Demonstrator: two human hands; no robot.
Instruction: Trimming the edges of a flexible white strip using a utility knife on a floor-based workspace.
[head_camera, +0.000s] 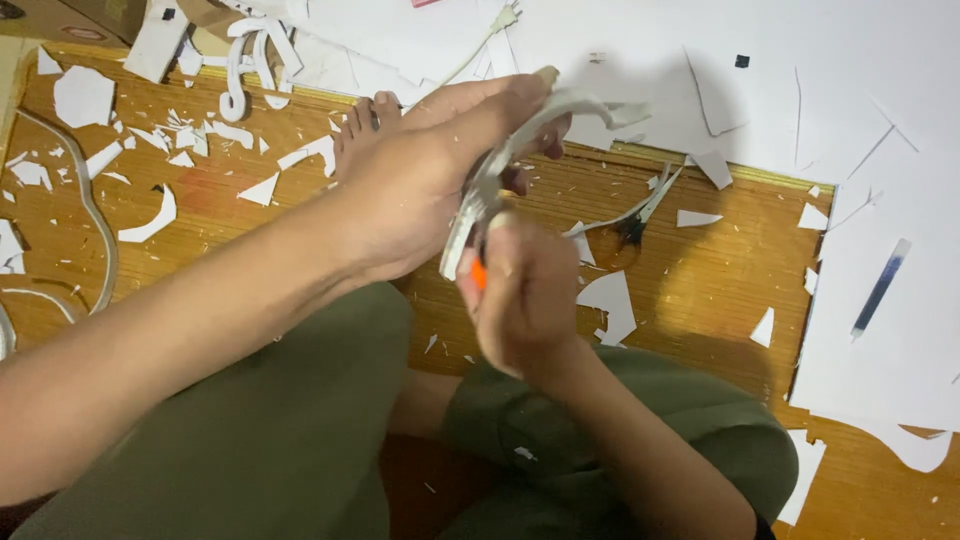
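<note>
While held above the woven mat (700, 290), curved white foam piece (560, 115) gripped by left hand (420, 190), right hand (525, 300) just below, closed around orange-handled cutter (478, 275), white scraps (150, 215) scattered leftward.

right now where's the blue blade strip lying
In the head view the blue blade strip lies at the far right on the big white sheet, right of the right hand.

Warm overhead light, soft shadows, slight motion blur on the hands (480, 220).
</note>
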